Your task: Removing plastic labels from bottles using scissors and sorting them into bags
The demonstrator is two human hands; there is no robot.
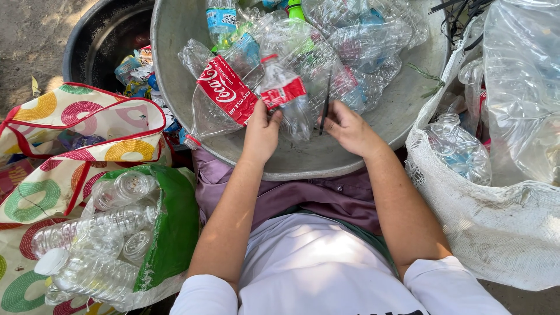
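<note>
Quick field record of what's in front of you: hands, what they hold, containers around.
left hand: grips a clear bottle with a red label
right hand: holds a thin dark blade against the bottle
basin: grey metal, heaped with crushed clear bottles
green bag: left side, holds capless bottles
white sack: right side, bottles inside
black tub: behind, scraps of label in it
</note>
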